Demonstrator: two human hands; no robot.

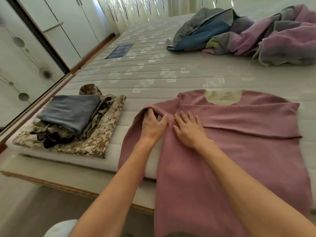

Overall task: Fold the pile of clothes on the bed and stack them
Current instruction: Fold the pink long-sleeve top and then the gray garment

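A pink long-sleeved top [239, 151] lies spread on the near edge of the mattress [145, 71], neckline away from me, its hem hanging over the bed's front. One sleeve is folded across the chest. My left hand [153, 124] grips the fabric at the top's left shoulder, where the other sleeve hangs down. Just beside it, my right hand [188, 129] presses flat on the top with its fingers straight. At the near left lies a stack of folded clothes: a grey-blue piece [71, 112] on top of a camouflage garment [102, 134]. An unfolded pile of clothes [248, 35] sits far right.
A white wardrobe with sliding doors [25, 57] runs along the left side of the bed. Tree-patterned curtains [133, 7] hang at the far end. The wooden bed frame edge [68, 187] shows below the mattress, with floor in front.
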